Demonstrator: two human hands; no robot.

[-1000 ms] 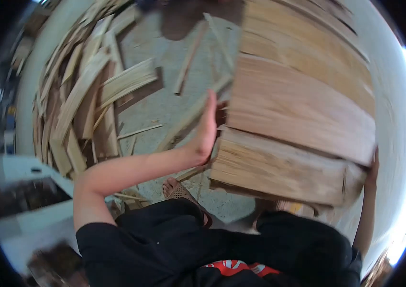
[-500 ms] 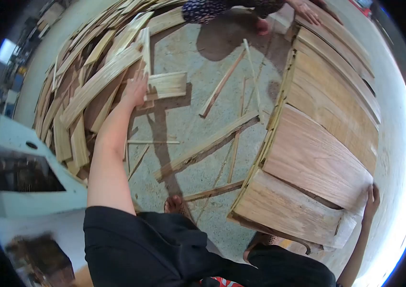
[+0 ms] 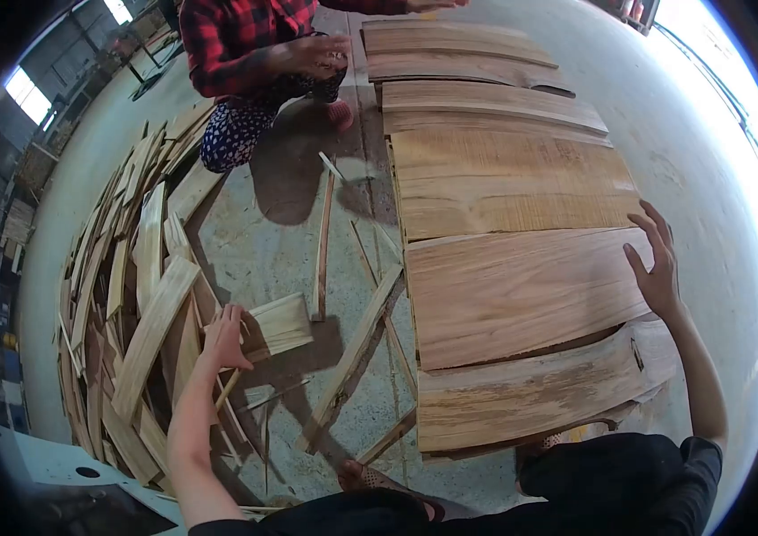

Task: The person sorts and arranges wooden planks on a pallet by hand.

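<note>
My left hand [image 3: 225, 338] is stretched over the pile of wood strips on the left, thumb apart from the fingers. Just past its fingertips lies a short pale board piece [image 3: 282, 323], and a long pale strip [image 3: 157, 335] leans across the pile beside the hand. At the right, my right hand [image 3: 658, 268] hovers by the outer edge of the stacked veneer sheets, fingers spread and holding nothing. Nearest to it is a pinkish-brown sheet [image 3: 522, 295]. A rough-edged sheet [image 3: 522, 389] lies closer to my body, and a yellowish sheet [image 3: 513, 183] farther off.
Across from me a person in a red checked shirt [image 3: 231, 45] crouches, one hand [image 3: 318, 55] over the knees, the other arm over the far sheets [image 3: 459, 45]. Loose sticks [image 3: 352, 357] lie on the concrete floor between pile and stack. A pale machine panel [image 3: 66, 469] stands lower left.
My view has swung, bringing more of the other person into sight. My right hand has come off the sheet's edge and is raised with fingers spread. My left hand remains by the pile.
</note>
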